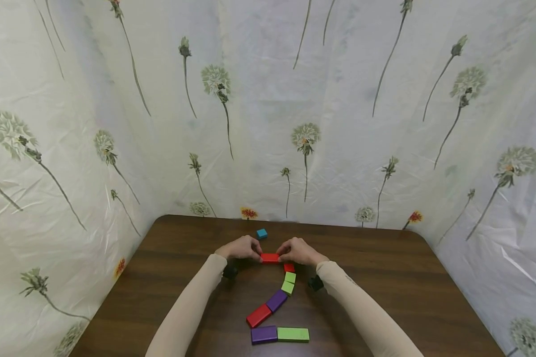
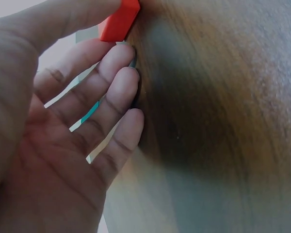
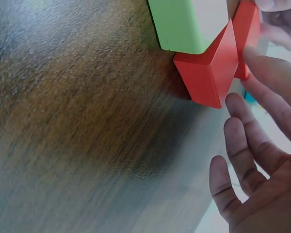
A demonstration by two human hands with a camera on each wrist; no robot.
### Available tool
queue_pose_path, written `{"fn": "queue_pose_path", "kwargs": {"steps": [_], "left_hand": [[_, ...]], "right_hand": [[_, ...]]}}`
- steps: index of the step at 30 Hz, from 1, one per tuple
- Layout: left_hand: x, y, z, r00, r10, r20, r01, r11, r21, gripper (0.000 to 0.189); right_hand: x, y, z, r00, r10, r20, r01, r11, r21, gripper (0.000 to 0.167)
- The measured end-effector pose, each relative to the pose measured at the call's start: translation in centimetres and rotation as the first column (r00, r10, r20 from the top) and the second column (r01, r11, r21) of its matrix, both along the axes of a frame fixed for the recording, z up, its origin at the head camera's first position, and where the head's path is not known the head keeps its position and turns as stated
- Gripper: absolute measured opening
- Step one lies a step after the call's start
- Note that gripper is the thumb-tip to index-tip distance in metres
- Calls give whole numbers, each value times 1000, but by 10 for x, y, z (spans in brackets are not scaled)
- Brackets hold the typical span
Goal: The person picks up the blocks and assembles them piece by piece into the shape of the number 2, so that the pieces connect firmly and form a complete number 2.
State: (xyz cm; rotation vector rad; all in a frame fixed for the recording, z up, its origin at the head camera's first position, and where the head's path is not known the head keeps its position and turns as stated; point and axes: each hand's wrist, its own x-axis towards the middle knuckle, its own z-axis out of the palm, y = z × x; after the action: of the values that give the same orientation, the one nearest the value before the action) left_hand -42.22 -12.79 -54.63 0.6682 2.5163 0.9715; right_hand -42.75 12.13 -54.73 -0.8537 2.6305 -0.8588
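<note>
A long red block (image 1: 270, 258) lies crosswise at the far end of a curved row of blocks. My left hand (image 1: 244, 248) pinches its left end between thumb and index finger; in the left wrist view the other fingers rest along the tabletop. At its right end, my right hand (image 1: 298, 251) pinches it with thumb and index finger, the remaining fingers spread loosely. Just below the right hand sits a smaller red block (image 3: 208, 73), close against the long one, with a green block (image 3: 184, 24) beside it.
Nearer me the row runs through two green blocks (image 1: 289, 282), a purple block (image 1: 277, 300) and a red block (image 1: 259, 315). A purple block (image 1: 264, 334) and a long green block (image 1: 293, 334) form its front end. A blue block (image 1: 261, 233) lies beyond the left hand on the wooden table (image 1: 375, 277).
</note>
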Motion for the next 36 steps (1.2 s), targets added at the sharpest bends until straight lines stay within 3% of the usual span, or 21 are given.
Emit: {"fn": "queue_pose_path", "kwargs": {"steps": [16,27,36], "left_hand": [[1,-1,1,1000,-18,11,18,999,-26,15],[7,1,5,997,-50,51,52,998,-30,14],[7,2,5,997,-65,38,67,997,-45,15]], "right_hand": [[2,0,-1,999,-19,34,19,1000,12,15],[3,2,-2,1000,19,25,-20,999,36,14],[4,5,-1,999,39,12,-40,999,26,13]]}}
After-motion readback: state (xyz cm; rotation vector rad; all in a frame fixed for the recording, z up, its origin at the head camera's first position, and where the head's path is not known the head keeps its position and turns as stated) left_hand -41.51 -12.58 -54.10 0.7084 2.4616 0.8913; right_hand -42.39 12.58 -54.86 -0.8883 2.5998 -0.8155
